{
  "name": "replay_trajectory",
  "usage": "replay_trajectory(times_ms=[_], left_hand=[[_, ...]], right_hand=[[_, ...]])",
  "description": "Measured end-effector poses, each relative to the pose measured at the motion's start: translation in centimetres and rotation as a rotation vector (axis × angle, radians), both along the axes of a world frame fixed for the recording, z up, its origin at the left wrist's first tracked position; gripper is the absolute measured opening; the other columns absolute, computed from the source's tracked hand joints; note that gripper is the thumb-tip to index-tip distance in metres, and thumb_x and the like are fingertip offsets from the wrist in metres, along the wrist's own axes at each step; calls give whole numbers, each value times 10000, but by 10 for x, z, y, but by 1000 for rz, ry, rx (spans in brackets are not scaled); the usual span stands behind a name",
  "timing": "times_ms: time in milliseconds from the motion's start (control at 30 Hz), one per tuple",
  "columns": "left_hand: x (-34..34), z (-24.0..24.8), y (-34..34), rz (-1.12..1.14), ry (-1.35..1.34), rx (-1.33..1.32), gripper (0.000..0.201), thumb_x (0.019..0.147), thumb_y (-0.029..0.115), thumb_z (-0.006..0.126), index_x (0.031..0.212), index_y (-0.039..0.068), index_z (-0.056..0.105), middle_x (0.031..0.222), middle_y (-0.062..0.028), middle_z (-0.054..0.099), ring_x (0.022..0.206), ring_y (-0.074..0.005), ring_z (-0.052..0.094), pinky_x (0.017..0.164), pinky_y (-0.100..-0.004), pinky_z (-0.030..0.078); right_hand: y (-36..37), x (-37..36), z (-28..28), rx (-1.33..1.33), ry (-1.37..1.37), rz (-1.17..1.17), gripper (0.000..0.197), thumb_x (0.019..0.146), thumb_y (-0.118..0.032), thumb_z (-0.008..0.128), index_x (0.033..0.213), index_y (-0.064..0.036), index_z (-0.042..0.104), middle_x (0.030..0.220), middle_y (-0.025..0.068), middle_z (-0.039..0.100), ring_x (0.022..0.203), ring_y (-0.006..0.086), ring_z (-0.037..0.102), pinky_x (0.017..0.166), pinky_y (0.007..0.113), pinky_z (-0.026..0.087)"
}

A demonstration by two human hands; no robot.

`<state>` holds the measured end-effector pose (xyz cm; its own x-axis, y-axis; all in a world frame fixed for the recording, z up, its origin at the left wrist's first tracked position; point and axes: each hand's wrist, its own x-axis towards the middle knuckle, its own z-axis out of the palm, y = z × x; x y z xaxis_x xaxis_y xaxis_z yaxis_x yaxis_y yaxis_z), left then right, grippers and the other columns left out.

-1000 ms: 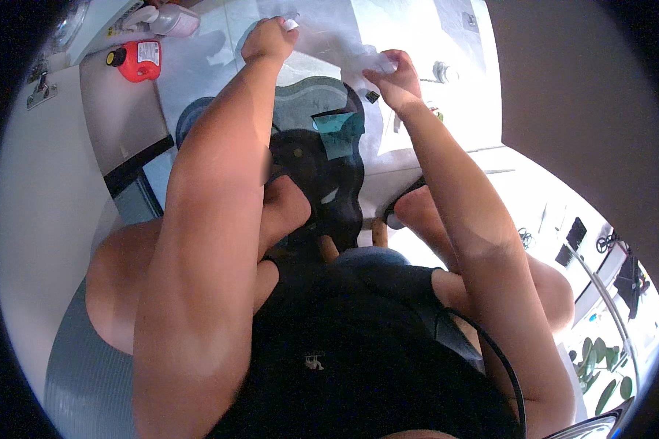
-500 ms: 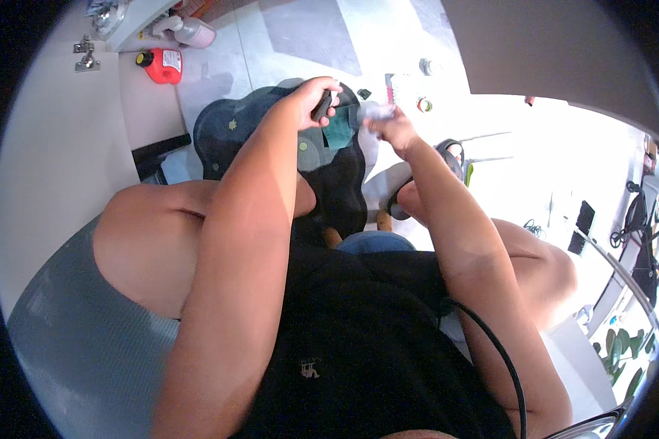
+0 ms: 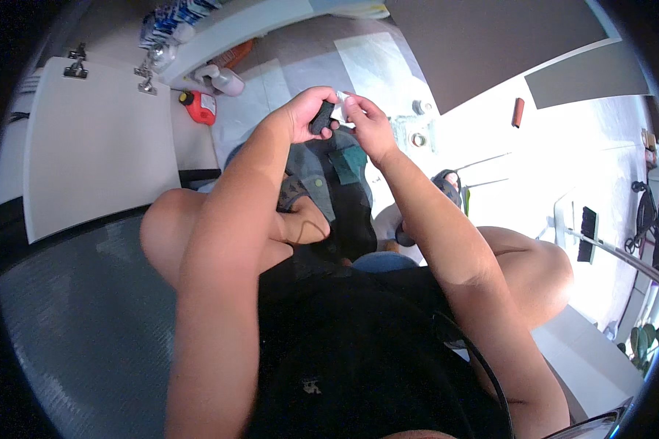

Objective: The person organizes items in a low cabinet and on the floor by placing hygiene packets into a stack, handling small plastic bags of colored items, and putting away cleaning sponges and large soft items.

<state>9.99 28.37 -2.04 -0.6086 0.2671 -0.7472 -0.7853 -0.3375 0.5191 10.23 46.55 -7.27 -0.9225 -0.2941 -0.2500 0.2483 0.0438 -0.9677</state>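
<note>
My left hand (image 3: 307, 115) is closed around a small black object (image 3: 321, 118), dark and rounded, whose kind I cannot make out. Pinched in the fingers of my right hand (image 3: 373, 129) is a crumpled white piece (image 3: 338, 110) that looks like tissue or a wipe. It meets the side of the black object, and both hands are close together, held out in front of me. Beneath them, a flat teal sheet (image 3: 348, 162) lies on a dark, wavy-edged mat (image 3: 353, 208).
An open white cabinet door (image 3: 102, 146) stands at the left. Nearby are a red bottle with a yellow cap (image 3: 200, 108) and a spray bottle (image 3: 229, 82). An open round tin (image 3: 418, 140) and a small bottle (image 3: 422, 107) stand beyond my right hand. A black brush (image 3: 587, 234) lies far right.
My right hand has come in to my left, bringing the white piece up against the black object. The view has shifted, showing more of the cabinet at the left.
</note>
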Motion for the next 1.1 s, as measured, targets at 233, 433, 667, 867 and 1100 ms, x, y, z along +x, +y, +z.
replay_trajectory(times_ms=[233, 433, 667, 867, 1100], left_hand=[[-10, 135, -13, 366, 233, -107, 280, 933, 266, 629, 1098, 39, 624, 956, -68, 590, 816, -193, 595, 677, -366, 523], [-11, 222, 20, 809, 576, 110, 199, 919, 68, 617, 1097, 27, 536, 1059, -99, 545, 998, -265, 559, 950, -433, 497], [-3, 218, 21, 1052, 493, 219, 213, 1017, 228, 538, 1133, 51, 559, 1043, -69, 610, 1010, -207, 598, 961, -424, 511], [-32, 212, 0, 1102, 357, 249, 232, 1011, 262, 557, 1108, 53, 525, 1053, -61, 540, 999, -211, 563, 920, -387, 506], [-55, 225, -15, 1171, 307, 185, 350, 1054, 398, 556, 1214, 87, 565, 1093, -47, 552, 1004, -172, 552, 923, -351, 467]], right_hand=[[-26, -31, 116, -491, -39, -232, 277, 961, -158, 753, 1162, -1, 645, 909, 6, 644, 802, 82, 577, 729, 250, 470], [-55, -36, 211, -593, 213, -235, 273, 949, -146, 774, 1137, 12, 655, 943, 14, 667, 826, 77, 605, 724, 231, 493], [-73, -40, 242, -123, 459, -126, 216, 927, -186, 780, 1035, -6, 729, 909, 11, 698, 809, 67, 618, 726, 237, 507], [-83, -51, 214, -189, 684, -3, 222, 925, -117, 779, 1108, 4, 744, 1077, 68, 704, 852, 118, 636, 763, 259, 517], [-109, -94, 201, -240, 452, 100, 301, 910, -162, 807, 1142, 10, 722, 961, 18, 687, 802, 81, 621, 721, 231, 504]])
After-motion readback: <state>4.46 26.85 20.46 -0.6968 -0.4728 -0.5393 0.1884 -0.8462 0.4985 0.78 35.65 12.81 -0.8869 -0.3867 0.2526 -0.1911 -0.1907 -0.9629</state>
